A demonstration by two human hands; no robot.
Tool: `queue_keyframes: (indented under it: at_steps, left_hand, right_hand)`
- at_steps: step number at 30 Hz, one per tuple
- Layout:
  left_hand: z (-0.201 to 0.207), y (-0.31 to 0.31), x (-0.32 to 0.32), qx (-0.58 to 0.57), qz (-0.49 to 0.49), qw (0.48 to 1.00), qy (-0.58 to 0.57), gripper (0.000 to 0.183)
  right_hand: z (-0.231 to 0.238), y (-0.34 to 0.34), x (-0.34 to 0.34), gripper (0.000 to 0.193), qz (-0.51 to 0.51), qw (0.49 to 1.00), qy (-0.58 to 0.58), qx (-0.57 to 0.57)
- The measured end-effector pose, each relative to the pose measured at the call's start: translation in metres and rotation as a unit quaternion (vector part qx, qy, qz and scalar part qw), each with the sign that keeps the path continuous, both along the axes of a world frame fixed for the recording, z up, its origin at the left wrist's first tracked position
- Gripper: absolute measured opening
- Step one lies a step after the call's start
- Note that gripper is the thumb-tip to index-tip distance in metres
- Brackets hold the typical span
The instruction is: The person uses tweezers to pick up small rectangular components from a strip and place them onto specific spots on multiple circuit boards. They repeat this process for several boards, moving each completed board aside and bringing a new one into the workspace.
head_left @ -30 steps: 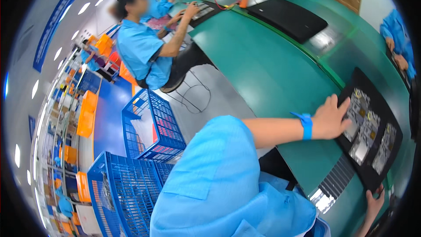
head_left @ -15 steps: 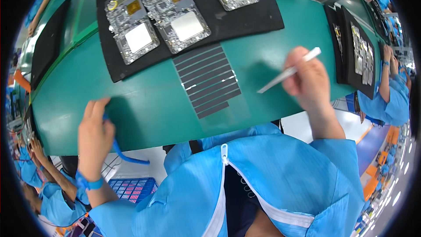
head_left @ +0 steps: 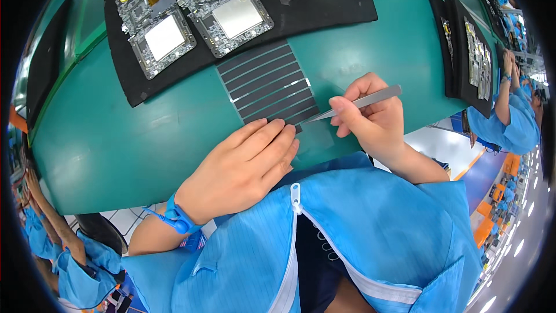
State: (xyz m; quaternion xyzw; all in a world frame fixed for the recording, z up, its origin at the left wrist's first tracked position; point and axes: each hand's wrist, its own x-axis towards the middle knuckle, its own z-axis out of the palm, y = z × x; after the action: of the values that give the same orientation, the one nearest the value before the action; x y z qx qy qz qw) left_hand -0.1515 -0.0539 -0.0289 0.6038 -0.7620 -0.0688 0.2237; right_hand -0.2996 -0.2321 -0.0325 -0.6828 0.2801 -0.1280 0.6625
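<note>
My right hand grips metal tweezers, whose tip touches the near edge of a sheet of dark adhesive strips lying on the green bench. My left hand lies flat, fingers together, with its fingertips pressing the sheet's near edge. A blue wrist strap circles my left wrist. Beyond the strips a black mat carries three opened devices with bare circuit boards, two of them side by side.
Another black mat with boards lies at the right, where a person in blue works. A third dark mat sits at the far left. More blue-clad people appear at the lower left.
One second ago the view faced sideways at blue crates and co-workers. Since then it has turned down to the bench, and both hands have moved in onto the strip sheet.
</note>
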Motion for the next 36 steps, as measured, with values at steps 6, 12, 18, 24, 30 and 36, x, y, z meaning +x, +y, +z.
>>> queue_keyframes:
  at_steps: [6, 12, 18, 24, 30, 36]
  left_hand:
    - [-0.002, -0.008, 0.000, 0.000, -0.018, 0.999, -0.030, 0.032]
    - [-0.001, -0.004, 0.001, 0.014, -0.025, 0.998, -0.052, 0.032]
    - [0.002, -0.004, 0.000, 0.020, -0.027, 0.998, -0.059, 0.030]
    - [0.009, -0.009, 0.001, 0.037, -0.041, 0.994, -0.092, 0.028]
    - [0.030, -0.035, 0.018, 0.033, -0.005, 0.999, -0.042, 0.030]
    - [0.016, -0.137, 0.042, -0.132, 0.190, 0.962, -0.145, 0.041]
  right_hand:
    - [-0.002, -0.002, -0.003, 0.018, -0.001, 0.998, -0.042, 0.049]
    - [-0.009, -0.002, -0.005, 0.018, 0.031, 0.998, -0.061, 0.007]
    - [-0.010, -0.002, -0.003, 0.019, 0.045, 0.997, -0.054, -0.009]
    - [-0.007, -0.003, -0.001, 0.019, 0.021, 0.993, -0.087, 0.080]
    - [0.018, -0.068, 0.039, 0.019, -0.040, 0.971, -0.172, 0.163]
    - [0.028, -0.149, 0.128, 0.025, -0.016, 0.970, -0.234, 0.070]
